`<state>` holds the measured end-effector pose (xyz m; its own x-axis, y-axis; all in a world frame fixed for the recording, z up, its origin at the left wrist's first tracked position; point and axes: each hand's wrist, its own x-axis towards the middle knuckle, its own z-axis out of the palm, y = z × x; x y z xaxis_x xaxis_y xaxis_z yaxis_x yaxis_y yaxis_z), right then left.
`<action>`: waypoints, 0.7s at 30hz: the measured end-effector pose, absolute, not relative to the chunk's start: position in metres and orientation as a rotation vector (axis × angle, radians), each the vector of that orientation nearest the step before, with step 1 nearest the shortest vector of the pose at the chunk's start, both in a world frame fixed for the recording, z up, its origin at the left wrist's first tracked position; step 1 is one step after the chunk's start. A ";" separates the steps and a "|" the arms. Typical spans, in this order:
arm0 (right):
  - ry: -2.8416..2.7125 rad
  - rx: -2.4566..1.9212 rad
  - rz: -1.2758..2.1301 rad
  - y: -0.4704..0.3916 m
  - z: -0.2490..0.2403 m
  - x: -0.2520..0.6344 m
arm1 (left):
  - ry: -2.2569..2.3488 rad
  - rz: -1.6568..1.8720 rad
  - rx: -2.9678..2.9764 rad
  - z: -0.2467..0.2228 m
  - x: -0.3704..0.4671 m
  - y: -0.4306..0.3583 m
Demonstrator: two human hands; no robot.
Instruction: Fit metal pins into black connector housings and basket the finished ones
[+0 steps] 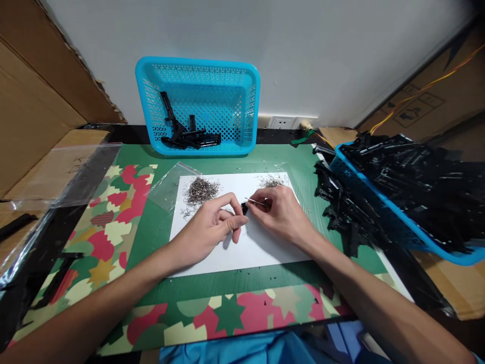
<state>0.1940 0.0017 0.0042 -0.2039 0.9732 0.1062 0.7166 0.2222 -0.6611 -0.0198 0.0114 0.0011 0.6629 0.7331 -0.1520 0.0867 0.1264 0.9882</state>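
Over a white sheet [212, 263], my left hand [217, 222] pinches a small black part [244, 208] between thumb and fingers. Close beside it on the right, my right hand [278, 210] grips a thin metal tool [254, 201], its tip pointing left at the black part. Whether the tip touches the part is too small to tell. A dense pile of tiny metal pieces [202, 190] lies on the sheet's left side. A looser pile of similar pieces [271, 181] sits behind my right hand, which partly hides it.
A blue basket [197, 63] with several black parts stands at the back. On the right, another blue basket [409, 222] is heaped with black parts, with more parts [346, 207] beside it. A clear plastic bag [170, 187] lies left of the sheet.
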 end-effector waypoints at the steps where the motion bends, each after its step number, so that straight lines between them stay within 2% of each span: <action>1: -1.991 -1.545 0.660 0.002 0.004 0.194 | 0.750 0.542 1.388 0.001 -0.020 0.011; 14: -2.111 -1.523 0.754 0.006 0.017 0.208 | 0.762 0.506 1.364 0.003 -0.020 0.014; 21: -1.903 -1.485 0.672 0.006 0.018 0.212 | 0.755 0.498 1.352 0.005 -0.020 0.013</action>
<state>0.2119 0.0063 0.0183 -0.1706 0.9715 0.1643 0.6526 0.2363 -0.7199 -0.0195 0.0130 0.0045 0.6734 0.7132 -0.1947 0.1020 0.1713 0.9799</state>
